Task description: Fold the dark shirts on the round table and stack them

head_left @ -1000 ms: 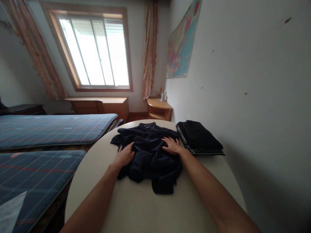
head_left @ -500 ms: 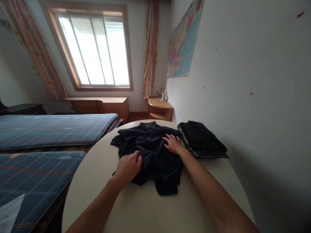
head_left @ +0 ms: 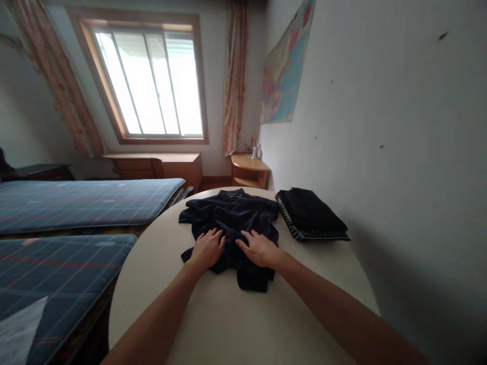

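A dark navy short-sleeved shirt point(head_left: 243, 213) lies spread and wrinkled on a round cream table point(head_left: 213, 324), its collar toward the far edge. My left hand point(head_left: 208, 248) rests flat on the lower left part of the shirt, fingers apart. On the lower right part lies my right hand point(head_left: 258, 247), its fingers also spread, with fabric beneath them. The two hands are a short gap apart. Right of the shirt sits a folded stack of black clothes point(head_left: 314, 213) with a white-patterned edge, touched by neither hand.
Two plaid mattresses point(head_left: 91, 203) stand left of the table, the nearer one bearing a white sheet point(head_left: 23, 329). A white wall point(head_left: 399, 192) runs close along the right. Beyond the table are a wooden desk point(head_left: 182, 158) and a corner shelf point(head_left: 249, 162) below the window.
My right hand has moved down and left, from the shirt's right side to its lower part. My left hand has shifted slightly right, its fingers now flatter. The shirt's lower edge has bunched upward.
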`<state>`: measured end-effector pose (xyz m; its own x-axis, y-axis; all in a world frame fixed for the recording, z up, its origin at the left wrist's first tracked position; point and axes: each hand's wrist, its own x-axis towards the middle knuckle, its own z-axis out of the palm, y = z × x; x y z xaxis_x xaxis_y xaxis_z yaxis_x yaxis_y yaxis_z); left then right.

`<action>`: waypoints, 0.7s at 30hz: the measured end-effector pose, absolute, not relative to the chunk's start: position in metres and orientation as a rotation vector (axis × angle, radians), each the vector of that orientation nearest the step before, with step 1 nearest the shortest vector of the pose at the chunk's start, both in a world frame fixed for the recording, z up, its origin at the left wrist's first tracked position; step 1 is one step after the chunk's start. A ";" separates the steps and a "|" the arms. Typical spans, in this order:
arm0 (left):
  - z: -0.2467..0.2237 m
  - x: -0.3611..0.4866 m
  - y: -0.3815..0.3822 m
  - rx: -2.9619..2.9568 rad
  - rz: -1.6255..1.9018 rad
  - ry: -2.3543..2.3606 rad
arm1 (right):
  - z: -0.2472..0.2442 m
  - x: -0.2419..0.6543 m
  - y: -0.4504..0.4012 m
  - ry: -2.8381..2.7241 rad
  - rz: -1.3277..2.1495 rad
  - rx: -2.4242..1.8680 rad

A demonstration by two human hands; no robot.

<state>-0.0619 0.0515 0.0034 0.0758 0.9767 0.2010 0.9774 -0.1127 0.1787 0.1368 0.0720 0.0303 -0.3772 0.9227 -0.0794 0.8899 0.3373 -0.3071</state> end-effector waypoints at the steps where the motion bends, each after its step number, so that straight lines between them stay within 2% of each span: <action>1: 0.002 -0.064 0.054 -2.318 -0.451 -2.091 | 0.026 0.133 0.069 -2.480 0.523 -1.749; 8: 0.005 -0.075 0.058 -2.218 -0.771 -2.153 | 0.018 0.119 0.090 -2.418 0.590 -1.944; 15: 0.018 -0.062 0.043 -2.082 -0.669 -2.090 | 0.014 0.110 0.137 -2.380 0.563 -1.992; 21: 0.012 -0.069 0.043 -2.082 -0.651 -2.129 | 0.008 0.115 0.162 -2.355 0.411 -1.917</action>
<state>-0.0688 0.0431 0.0116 -0.0646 0.9321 0.3563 0.9719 -0.0222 0.2342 0.1152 0.1621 0.0085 -0.2156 0.9704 -0.1085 0.9498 0.1826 -0.2542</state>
